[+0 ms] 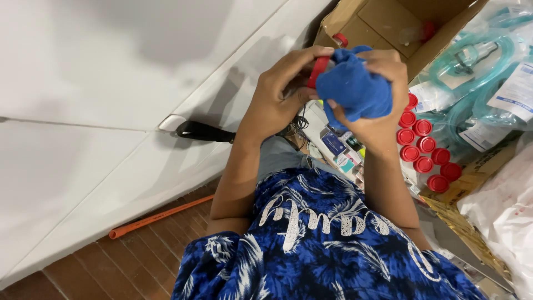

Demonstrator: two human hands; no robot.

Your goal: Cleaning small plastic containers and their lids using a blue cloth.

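Pipe: orange pipe (158, 218) lies on the brick floor (139, 261), well left of the blue cloth and lower, along the foot of a white panel (111, 83).
Handle: black handle (202, 132) sits against the white panel, left of the blue cloth, just beside the left wrist.
Left hand: left hand (280, 97) is just left of the blue cloth; its fingers (302, 58) curl around a red-capped container (318, 72), thumb and forefinger on the red rim.
Container: touches the left edge of the blue cloth, mostly hidden between the two hands.
Cloth: blue cloth (354, 89) is bunched up, held above the lap, in front of the open cardboard box (388, 25).
Right hand: right hand (383, 94) is clenched around the blue cloth from the right and behind, pressing it against the container.
Small boxes: small printed boxes (338, 150) lie directly below the blue cloth.
Red caps: cluster of red-capped jars (425, 150) stands right of the blue cloth and lower.
Tubing: bagged green tubing (477, 72) lies well right of the blue cloth.
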